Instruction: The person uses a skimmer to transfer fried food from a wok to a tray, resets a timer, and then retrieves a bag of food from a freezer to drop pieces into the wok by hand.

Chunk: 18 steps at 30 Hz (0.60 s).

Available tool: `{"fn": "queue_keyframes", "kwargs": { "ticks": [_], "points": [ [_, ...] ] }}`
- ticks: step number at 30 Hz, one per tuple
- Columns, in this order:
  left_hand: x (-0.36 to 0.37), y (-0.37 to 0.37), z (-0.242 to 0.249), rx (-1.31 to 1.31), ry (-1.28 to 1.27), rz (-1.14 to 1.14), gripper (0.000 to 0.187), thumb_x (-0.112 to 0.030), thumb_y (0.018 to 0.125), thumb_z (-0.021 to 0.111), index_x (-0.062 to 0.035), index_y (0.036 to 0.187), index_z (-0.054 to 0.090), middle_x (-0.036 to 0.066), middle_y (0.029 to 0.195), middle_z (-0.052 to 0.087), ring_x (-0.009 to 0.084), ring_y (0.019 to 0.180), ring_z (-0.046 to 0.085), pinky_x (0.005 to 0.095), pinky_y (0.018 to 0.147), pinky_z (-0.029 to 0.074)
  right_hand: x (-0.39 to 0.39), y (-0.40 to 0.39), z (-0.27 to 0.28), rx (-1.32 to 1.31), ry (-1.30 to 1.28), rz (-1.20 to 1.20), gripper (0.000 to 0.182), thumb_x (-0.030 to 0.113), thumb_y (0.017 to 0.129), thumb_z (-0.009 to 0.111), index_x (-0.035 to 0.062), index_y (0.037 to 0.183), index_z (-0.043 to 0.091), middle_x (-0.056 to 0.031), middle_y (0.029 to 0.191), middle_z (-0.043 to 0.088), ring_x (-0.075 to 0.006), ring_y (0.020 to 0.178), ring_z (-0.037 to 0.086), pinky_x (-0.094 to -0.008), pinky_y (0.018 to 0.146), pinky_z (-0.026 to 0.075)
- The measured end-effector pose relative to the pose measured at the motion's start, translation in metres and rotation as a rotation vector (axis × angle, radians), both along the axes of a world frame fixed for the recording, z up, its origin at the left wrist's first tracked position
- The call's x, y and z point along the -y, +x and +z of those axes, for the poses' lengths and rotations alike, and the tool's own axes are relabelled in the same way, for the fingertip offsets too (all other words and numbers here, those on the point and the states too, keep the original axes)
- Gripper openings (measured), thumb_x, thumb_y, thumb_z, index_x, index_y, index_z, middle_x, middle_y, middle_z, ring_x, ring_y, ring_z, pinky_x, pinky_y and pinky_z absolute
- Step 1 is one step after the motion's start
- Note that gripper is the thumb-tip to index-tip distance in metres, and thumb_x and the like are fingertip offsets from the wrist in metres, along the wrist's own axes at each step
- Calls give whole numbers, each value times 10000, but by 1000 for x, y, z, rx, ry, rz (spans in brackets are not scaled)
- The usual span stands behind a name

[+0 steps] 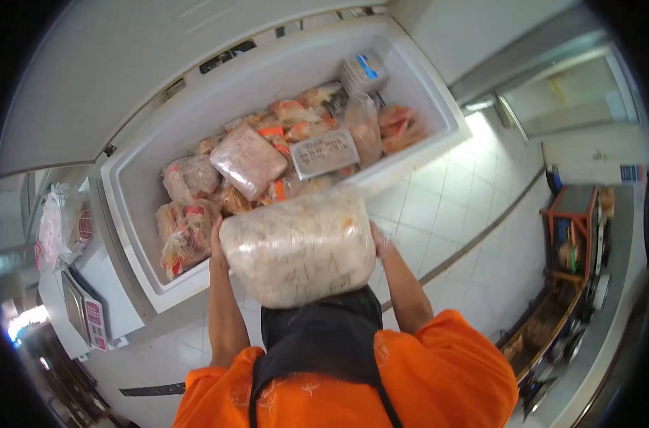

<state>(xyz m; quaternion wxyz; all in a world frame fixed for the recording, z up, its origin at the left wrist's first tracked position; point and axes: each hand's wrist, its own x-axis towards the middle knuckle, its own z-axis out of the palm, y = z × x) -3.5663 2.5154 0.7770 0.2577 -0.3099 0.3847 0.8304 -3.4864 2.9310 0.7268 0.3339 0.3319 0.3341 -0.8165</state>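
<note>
A large whitish block in clear plastic wrap [299, 246], with dark handwriting on its front, is held between my two hands in front of the black apron. My left hand [218, 244] grips its left end and my right hand [379, 240] grips its right end; most fingers are hidden by the block. Just beyond is an open chest freezer [135, 260]. Inside lie a pinkish wrapped block [249, 162], a foil tray with a handwritten lid [325, 154], bagged food [187, 232] and a stack of trays with a blue label [364, 71].
The raised freezer lid [110, 64] stands behind. To the left, a scale [85, 310] sits on a white surface beside a hanging plastic bag [53, 232]. On the right are an orange-brown rack [549, 212] and a glass-fronted unit [570, 96]. The floor [438, 207] is tiled.
</note>
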Motion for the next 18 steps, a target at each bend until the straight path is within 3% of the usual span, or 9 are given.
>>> {"fn": "queue_keyframes", "kwargs": {
  "ticks": [3, 5, 8, 11, 13, 18],
  "points": [
    [-13, -8, 4, -67, -17, -191, 598, -530, 847, 501, -17, 1143, 583, 139, 1098, 623, 257, 1006, 605, 378, 900, 477, -3, 44, 25, -152, 86, 18, 606, 465, 937, 414, 51, 1378, 376, -117, 1328, 494, -224, 1169, 523, -366, 968, 448],
    [-47, -7, 39, -89, 8, -271, 588, -527, 852, 502, -18, 1132, 586, 140, 1072, 629, 251, 993, 608, 377, 887, 484, -1, 87, 54, -349, 321, -154, 746, 616, 896, 375, 71, 1405, 338, -137, 1377, 438, -245, 1222, 473, -385, 992, 423],
    [-96, -2, 46, -95, 31, -416, 601, -546, 839, 518, -15, 1108, 597, 138, 1055, 632, 253, 981, 608, 377, 882, 484, -16, 145, 71, -130, 129, -435, 880, 731, 833, 345, 80, 1424, 305, -146, 1407, 395, -267, 1246, 444, -398, 1012, 398],
    [-149, 3, 39, -97, -20, -588, 630, -573, 815, 536, -11, 1093, 605, 138, 1065, 627, 262, 977, 605, 379, 892, 474, -36, 204, 66, -138, 181, -590, 958, 791, 787, 326, 81, 1429, 296, -149, 1423, 373, -288, 1256, 430, -411, 1028, 375],
    [-177, -11, -8, -97, -66, -731, 636, -574, 805, 544, -13, 1098, 604, 147, 1082, 626, 273, 976, 605, 387, 900, 465, -40, 239, 61, -108, 169, -704, 945, 783, 796, 322, 81, 1429, 297, -151, 1429, 364, -288, 1262, 423, -414, 1031, 371],
    [-335, 44, 30, -70, 36, -1137, 676, -605, 809, 495, -22, 1135, 596, 144, 1122, 622, 288, 1005, 597, 403, 927, 448, -80, 339, 69, -218, 329, -969, 842, 720, 848, 335, 120, 1437, 297, -104, 1430, 370, -278, 1226, 447, -401, 1012, 385]
  ]
}}
